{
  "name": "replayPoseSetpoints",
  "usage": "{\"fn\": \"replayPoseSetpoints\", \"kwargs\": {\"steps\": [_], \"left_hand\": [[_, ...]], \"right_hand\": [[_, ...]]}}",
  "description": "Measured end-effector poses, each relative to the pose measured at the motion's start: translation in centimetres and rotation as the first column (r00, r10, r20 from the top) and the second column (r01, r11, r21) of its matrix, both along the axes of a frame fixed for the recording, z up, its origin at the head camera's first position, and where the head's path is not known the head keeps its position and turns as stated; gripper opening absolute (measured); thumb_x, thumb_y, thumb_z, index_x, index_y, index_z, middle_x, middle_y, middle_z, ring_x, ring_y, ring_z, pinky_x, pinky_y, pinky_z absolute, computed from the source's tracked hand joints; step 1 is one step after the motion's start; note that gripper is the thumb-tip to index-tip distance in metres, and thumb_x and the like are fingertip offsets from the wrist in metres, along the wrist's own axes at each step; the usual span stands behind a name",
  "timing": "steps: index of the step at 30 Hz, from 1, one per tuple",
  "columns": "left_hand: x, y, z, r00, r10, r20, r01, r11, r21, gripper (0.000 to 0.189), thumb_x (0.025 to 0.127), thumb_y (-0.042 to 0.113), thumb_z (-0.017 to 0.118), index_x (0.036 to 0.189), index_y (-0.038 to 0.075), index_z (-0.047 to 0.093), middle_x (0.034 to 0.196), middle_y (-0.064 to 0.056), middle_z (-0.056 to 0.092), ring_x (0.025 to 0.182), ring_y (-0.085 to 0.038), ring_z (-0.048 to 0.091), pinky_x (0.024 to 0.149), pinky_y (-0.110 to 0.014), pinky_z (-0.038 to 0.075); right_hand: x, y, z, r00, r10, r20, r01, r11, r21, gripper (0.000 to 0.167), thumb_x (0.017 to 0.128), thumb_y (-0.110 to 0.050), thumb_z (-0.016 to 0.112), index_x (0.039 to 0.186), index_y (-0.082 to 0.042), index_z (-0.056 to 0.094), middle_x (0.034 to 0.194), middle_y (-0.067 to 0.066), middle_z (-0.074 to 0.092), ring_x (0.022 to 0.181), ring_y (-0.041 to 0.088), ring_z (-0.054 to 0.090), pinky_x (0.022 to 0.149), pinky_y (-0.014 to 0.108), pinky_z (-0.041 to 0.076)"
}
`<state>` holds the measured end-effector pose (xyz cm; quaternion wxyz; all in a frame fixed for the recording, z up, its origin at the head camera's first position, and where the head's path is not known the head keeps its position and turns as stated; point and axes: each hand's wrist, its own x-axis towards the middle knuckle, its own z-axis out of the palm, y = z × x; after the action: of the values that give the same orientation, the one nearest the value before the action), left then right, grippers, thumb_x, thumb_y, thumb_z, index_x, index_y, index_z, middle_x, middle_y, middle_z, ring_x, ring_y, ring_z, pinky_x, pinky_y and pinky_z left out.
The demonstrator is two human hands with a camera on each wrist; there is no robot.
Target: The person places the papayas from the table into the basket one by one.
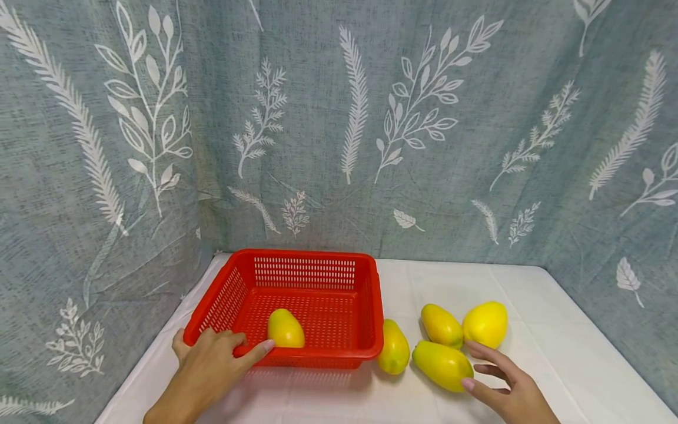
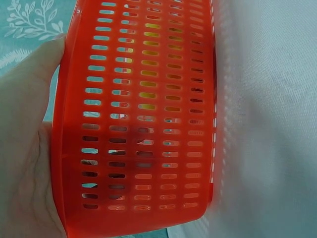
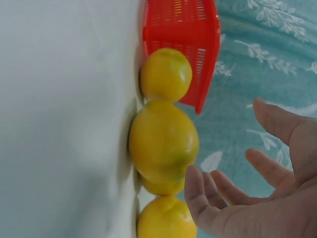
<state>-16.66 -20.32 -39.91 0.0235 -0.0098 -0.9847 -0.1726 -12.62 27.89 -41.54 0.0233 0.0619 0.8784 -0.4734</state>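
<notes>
My left hand (image 1: 212,365) grips the near left corner of a red plastic basket (image 1: 312,353), its thumb lying along the front rim. In the left wrist view the basket's slotted wall (image 2: 138,109) fills the middle. One yellow mango (image 1: 286,330) lies inside, near the front wall. My right hand (image 1: 511,386) hovers with spread, slightly bent fingers beside a greenish-yellow mango (image 1: 443,365). In the right wrist view a gap shows between the thumb and the fingers, with nothing held there. Whether a fingertip touches the fruit I cannot tell.
Right of the basket lies another mango (image 1: 394,347), close to its wall. Two more, an orange-yellow mango (image 1: 442,325) and a rounder yellow fruit (image 1: 485,325), lie behind the nearest one. A white cloth (image 1: 561,335) covers the table; a leaf-patterned curtain (image 1: 318,141) hangs behind.
</notes>
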Motion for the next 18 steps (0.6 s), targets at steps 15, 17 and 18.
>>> {"fn": "replayPoseSetpoints", "kwargs": {"steps": [15, 17, 18], "left_hand": [[-0.1, 0.0, 0.0, 1.000, 0.000, 0.010, 0.000, 1.000, -0.004, 0.090, 0.092, 0.083, 0.053, 0.118, 0.000, 0.077, 0.117, -0.022, 0.075, 0.113, -0.045, 0.058, 0.101, -0.087, 0.005], [0.0, 0.0, 0.0, 1.000, -0.001, 0.003, 0.001, 1.000, -0.004, 0.090, 0.092, 0.083, 0.054, 0.117, 0.000, 0.077, 0.117, -0.022, 0.075, 0.112, -0.044, 0.058, 0.101, -0.087, 0.005], [0.0, 0.0, 0.0, 1.000, -0.001, 0.001, 0.001, 1.000, -0.004, 0.089, 0.092, 0.083, 0.054, 0.117, 0.000, 0.077, 0.116, -0.021, 0.076, 0.112, -0.044, 0.058, 0.101, -0.087, 0.005]], "right_hand": [[-0.8, 0.9, -1.2, 0.999, -0.008, 0.042, 0.007, 1.000, 0.009, 0.078, 0.095, -0.041, 0.081, 0.159, -0.012, 0.047, 0.164, 0.021, 0.043, 0.133, 0.040, 0.059, 0.093, 0.052, 0.058], [-0.9, 0.9, -1.4, 0.999, -0.007, 0.043, 0.006, 1.000, 0.006, 0.079, 0.094, -0.041, 0.081, 0.159, -0.011, 0.047, 0.163, 0.021, 0.043, 0.133, 0.040, 0.060, 0.095, 0.052, 0.058], [-1.0, 0.9, -1.5, 0.999, -0.006, 0.044, 0.006, 1.000, 0.004, 0.080, 0.094, -0.041, 0.082, 0.159, -0.010, 0.047, 0.163, 0.021, 0.044, 0.132, 0.040, 0.060, 0.095, 0.052, 0.058]]}}
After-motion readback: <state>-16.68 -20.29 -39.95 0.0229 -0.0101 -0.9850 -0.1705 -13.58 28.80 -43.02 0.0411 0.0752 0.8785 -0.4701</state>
